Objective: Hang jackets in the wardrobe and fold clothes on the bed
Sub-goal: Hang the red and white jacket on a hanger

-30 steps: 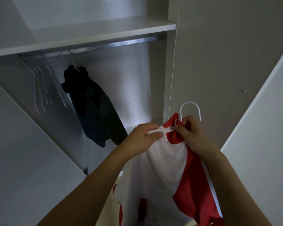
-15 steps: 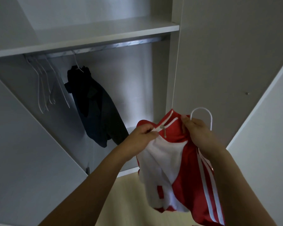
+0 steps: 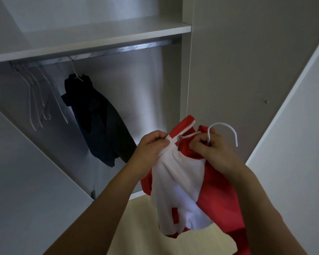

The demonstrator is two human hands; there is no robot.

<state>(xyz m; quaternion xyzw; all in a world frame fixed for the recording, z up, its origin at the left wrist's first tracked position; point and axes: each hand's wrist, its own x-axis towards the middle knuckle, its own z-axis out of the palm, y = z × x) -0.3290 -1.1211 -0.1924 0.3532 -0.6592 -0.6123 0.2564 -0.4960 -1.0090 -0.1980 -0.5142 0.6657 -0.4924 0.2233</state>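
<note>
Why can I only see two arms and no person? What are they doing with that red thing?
The camera sits on the person's head and looks forward and down, so you see only their own arms, as if through their eyes. They stand at an open wardrobe. Both hands hold a red and white jacket that is on a white hanger. The left hand pinches the cloth by the zip. The right hand grips the jacket's collar and the hanger's neck. Under the shelf runs a metal rail. A dark jacket already hangs there, next to some empty hangers. The red one probably goes there too.
</note>
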